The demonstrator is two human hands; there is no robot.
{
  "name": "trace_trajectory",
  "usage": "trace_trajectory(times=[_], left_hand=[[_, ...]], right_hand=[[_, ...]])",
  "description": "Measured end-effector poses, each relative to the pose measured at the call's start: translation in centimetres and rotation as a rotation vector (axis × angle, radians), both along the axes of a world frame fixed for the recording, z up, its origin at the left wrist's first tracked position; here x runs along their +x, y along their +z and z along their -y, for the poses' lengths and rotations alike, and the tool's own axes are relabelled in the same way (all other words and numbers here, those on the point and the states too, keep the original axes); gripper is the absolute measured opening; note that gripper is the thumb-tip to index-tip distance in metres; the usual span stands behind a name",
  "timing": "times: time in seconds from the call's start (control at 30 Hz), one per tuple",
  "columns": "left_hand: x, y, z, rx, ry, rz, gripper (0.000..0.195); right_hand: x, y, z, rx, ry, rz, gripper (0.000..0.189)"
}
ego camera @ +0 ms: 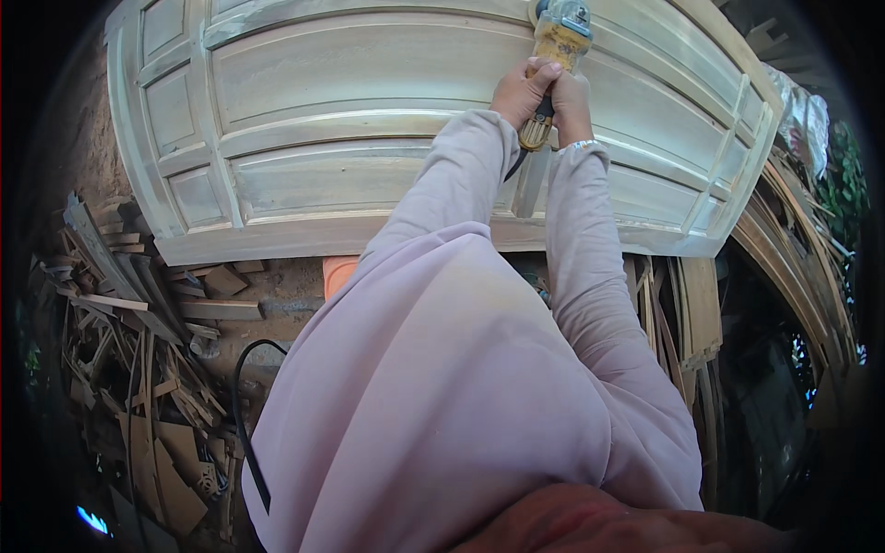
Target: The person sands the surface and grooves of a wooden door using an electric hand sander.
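Note:
Both of my hands grip a worn yellow angle grinder [561, 43] at the top of the view, right of centre. My left hand [520, 95] wraps the rear body from the left, and my right hand [572, 104] closes on it from the right, with the thumbs close together. The grinder's head points away from me; part of a round disc shows at its left, by the picture's edge. Whether the disc touches the wood cannot be told. Beneath lies a large pale wooden panel [359, 76] with raised frames and recessed fields, like a panelled door.
A black power cord [238, 394] loops at my left side. Offcuts and scrap boards [152, 311] are heaped on the ground at left. Long wooden strips [795, 256] and upright boards [698, 311] stand at right. A silvery plastic sheet [805, 121] hangs beyond the panel's right end.

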State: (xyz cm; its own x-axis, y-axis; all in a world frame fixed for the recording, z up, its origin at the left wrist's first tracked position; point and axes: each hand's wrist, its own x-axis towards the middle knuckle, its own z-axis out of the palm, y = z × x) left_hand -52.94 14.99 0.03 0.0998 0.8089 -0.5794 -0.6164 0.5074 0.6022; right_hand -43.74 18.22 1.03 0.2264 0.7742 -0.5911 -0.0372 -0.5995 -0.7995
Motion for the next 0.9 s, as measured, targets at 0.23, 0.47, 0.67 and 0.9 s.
trace_trajectory(times=[0.23, 0.47, 0.67, 0.9], left_hand=[[4.8, 1.6, -0.7, 0.014, -0.119, -0.154, 0.068], [3.4, 6.5, 4.3, 0.084, -0.051, -0.161, 0.078], [-4.3, 12.3, 8.3, -0.015, -0.107, -0.407, 0.099], [-14.5, 12.6, 12.8, -0.067, 0.210, -0.395, 0.098]], right_hand=[[5.7, 1.5, -0.7, -0.043, -0.104, -0.046, 0.040], [5.1, 6.4, 3.5, -0.020, 0.042, -0.159, 0.041], [-0.8, 8.8, 6.9, -0.049, 0.233, -0.337, 0.042], [-12.9, 10.0, 9.0, -0.090, 0.557, -0.266, 0.044]])
